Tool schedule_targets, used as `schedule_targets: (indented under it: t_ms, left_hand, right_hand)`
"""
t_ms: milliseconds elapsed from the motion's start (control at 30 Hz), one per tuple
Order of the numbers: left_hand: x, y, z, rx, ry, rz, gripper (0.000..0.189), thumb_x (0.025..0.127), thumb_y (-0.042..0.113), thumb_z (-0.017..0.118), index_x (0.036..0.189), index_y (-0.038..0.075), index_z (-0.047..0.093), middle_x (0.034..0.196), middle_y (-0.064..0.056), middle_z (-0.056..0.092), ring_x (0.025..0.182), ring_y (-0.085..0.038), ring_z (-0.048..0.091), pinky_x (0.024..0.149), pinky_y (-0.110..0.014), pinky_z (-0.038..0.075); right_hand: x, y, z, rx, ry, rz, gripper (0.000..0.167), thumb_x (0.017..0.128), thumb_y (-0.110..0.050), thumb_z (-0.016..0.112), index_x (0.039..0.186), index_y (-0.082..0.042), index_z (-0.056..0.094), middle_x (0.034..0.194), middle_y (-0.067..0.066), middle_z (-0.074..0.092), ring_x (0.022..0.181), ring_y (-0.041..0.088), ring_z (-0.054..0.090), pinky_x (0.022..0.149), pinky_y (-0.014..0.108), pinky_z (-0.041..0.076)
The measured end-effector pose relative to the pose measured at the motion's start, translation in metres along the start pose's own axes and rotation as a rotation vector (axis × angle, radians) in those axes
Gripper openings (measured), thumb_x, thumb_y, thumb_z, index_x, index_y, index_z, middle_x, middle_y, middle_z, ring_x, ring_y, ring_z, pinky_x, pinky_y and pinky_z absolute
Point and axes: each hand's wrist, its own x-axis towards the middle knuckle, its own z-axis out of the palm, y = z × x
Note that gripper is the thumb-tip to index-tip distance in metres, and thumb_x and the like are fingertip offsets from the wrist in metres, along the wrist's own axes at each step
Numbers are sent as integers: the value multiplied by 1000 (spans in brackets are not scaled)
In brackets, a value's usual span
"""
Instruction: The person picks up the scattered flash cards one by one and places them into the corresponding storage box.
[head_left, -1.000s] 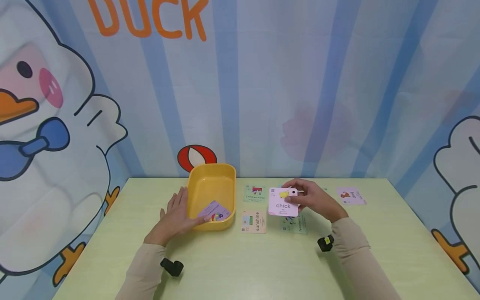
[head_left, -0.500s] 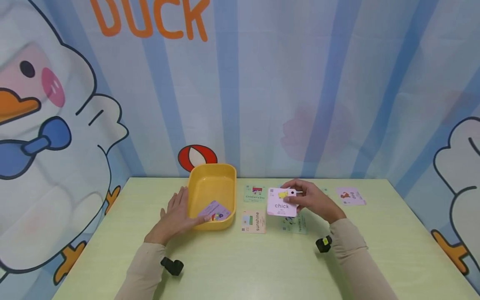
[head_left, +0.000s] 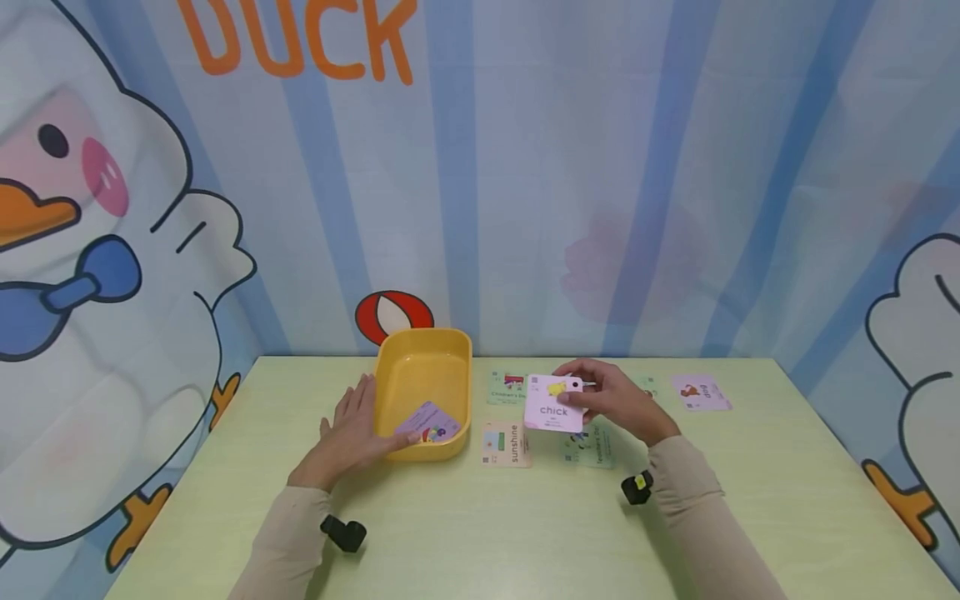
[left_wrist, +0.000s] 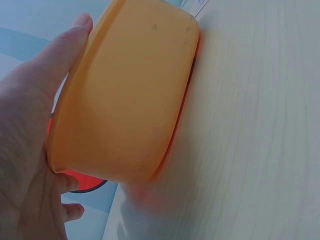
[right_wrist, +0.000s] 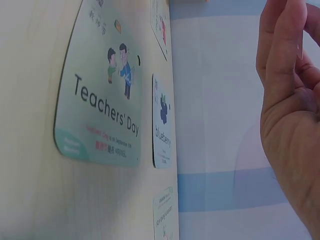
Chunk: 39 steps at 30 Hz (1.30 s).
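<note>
Right hand point(head_left: 621, 402) pinches the chick card point(head_left: 551, 414) right of the yellow tray point(head_left: 423, 377)
Probably light, stiff, slick, best taken by its edge; left hand point(head_left: 347, 437), fingers straight, rests against the tray

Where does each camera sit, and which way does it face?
Head: worn on the head, facing forward and down at the table, yellow tray and word cards; the left hand, right hand and sleeves show.
Left wrist: worn there, facing the tray's outer side; part of the left hand shows.
Right wrist: worn there, facing the Teachers' Day card and backdrop; part of the right hand shows.
Shared: head and left wrist both show the tray.
</note>
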Motion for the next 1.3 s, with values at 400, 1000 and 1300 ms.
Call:
schedule_targets:
  t_ms: [400,1000,1300]
  left_hand:
    - [0,0,0,-1,3,-5,135,75,84,62,163,6,-6,171,-16,-6,155,-44,-4,112,-80,-1]
    - [1,-1,1,-10,5,-5,136,74,84,63,162,7,-7,171,-15,-6,155,-44,-5,112,-80,-1]
    - [3,-3,3,-8,8,1,138,73,86,61,163,7,-7,171,-15,-6,155,-44,-4,112,-80,0]
  right_hand:
    - [14,-1,11,16,14,-5,43,94,-30,74,133,-18,61,119,14,69,91,33,73,76,67,56]
    - [33,-11,31,-10,-9,-17,41,96,-27,73,133,-16,61,118,14,67,89,30,72,73,56,60]
    - [39,-17,41,23,-28,-31,39,97,-27,72,133,-17,61,118,15,66,92,32,72,73,53,61]
